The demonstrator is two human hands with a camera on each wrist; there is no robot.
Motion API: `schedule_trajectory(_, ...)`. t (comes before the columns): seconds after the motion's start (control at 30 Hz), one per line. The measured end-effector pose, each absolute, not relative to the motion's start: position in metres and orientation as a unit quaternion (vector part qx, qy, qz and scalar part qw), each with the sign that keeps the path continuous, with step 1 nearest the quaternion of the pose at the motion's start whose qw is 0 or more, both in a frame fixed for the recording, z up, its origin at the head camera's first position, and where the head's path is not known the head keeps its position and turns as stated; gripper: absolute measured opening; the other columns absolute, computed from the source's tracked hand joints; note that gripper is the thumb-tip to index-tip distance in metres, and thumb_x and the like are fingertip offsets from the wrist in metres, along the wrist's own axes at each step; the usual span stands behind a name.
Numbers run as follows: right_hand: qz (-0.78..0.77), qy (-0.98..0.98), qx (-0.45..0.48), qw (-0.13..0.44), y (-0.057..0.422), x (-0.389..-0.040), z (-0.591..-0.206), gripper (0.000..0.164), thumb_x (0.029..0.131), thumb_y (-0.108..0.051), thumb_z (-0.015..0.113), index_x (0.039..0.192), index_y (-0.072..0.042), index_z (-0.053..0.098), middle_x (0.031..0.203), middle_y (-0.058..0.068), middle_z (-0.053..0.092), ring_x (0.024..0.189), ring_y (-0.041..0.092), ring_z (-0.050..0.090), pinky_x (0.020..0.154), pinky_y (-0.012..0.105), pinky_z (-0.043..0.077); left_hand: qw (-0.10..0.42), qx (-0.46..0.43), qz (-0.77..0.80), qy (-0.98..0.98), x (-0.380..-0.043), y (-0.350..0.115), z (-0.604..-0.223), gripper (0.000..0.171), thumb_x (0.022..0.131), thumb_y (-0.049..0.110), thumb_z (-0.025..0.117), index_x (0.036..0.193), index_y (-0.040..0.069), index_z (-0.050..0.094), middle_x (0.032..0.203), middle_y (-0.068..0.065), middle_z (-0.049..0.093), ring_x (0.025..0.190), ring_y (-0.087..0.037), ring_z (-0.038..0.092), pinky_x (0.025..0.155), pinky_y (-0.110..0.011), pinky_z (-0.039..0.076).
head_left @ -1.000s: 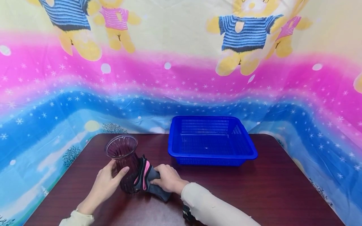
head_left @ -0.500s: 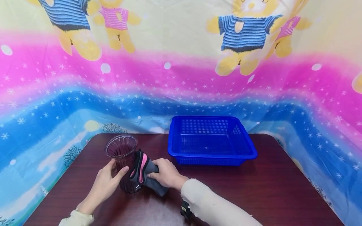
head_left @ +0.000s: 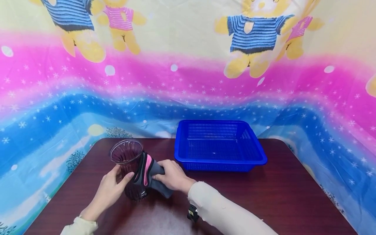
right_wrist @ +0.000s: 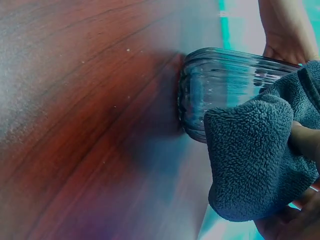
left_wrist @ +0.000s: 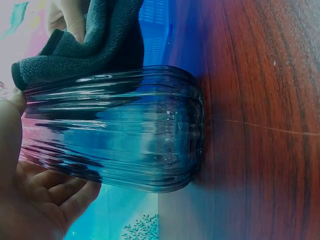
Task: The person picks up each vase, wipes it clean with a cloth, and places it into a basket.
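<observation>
A ribbed, purple-tinted glass vase (head_left: 129,166) with a flared rim stands upright on the left of the table. My left hand (head_left: 110,186) grips it from the left, thumb across the front and fingers round the back, as the left wrist view also shows. On its right side my right hand (head_left: 173,176) holds a bunched grey cloth (head_left: 158,186) with black edging and a pink stripe. This cloth (left_wrist: 85,50) lies against the vase wall in the left wrist view. In the right wrist view a thick fold of the cloth (right_wrist: 250,160) overlaps part of the vase.
A blue plastic basket (head_left: 220,160) with slotted walls sits at the back of the dark red-brown table (head_left: 235,199), right of the vase. Behind the table hangs a printed curtain (head_left: 188,81) with teddy bears. A black device (head_left: 192,212) is strapped beneath the right sleeve.
My right hand has moved the cloth up along the side of the vase and slightly left. My left hand and the vase have stayed in place.
</observation>
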State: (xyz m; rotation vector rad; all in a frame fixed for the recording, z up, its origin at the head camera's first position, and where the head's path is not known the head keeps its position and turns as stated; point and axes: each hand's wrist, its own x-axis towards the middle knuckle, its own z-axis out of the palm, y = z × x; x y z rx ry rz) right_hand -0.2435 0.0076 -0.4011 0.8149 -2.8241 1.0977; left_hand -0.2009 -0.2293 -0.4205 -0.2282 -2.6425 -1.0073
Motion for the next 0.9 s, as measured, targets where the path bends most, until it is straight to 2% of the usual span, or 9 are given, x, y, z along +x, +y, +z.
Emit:
schedule_trajectory(0.1, 0.351, -0.899, 0.262, 0.007, 0.008, -0.244, -0.398, 0.010, 0.088, -0.024, 0.079, 0.092, -0.016, 0.074, 0.069, -0.009, 0.062, 0.061, 0.003, 0.052, 0.055, 0.018, 0.042, 0.149, -0.080, -0.353, -0.920, -0.201, -0.229, -0.420, 0.063, 0.102, 0.039, 0.060, 0.146, -0.003, 0.045, 0.130, -0.032, 0.064, 0.119, -0.045, 0.065, 0.097, -0.056, 0.055)
schedule_trajectory(0.33, 0.356, -0.896, 0.262, 0.026, 0.005, -0.243, -0.391, 0.010, 0.087, -0.025, 0.079, 0.088, -0.018, 0.073, 0.068, -0.010, 0.061, 0.060, 0.002, 0.052, 0.053, 0.017, 0.041, 0.175, -0.091, -0.350, -0.916, -0.202, -0.230, -0.424, 0.048, 0.100, 0.029, 0.064, 0.134, -0.004, 0.055, 0.123, -0.027, 0.070, 0.110, -0.040, 0.071, 0.094, -0.056, 0.056)
schedule_trajectory(0.9, 0.345, -0.896, 0.278, 0.027, 0.003, -0.246, -0.393, 0.009, 0.087, -0.024, 0.079, 0.092, -0.018, 0.074, 0.071, -0.010, 0.064, 0.062, 0.003, 0.053, 0.056, 0.017, 0.042, 0.172, -0.089, -0.352, -0.916, -0.204, -0.231, -0.425, 0.046, 0.100, 0.029, 0.064, 0.132, -0.004, 0.055, 0.125, -0.028, 0.068, 0.110, -0.042, 0.070, 0.094, -0.056, 0.056)
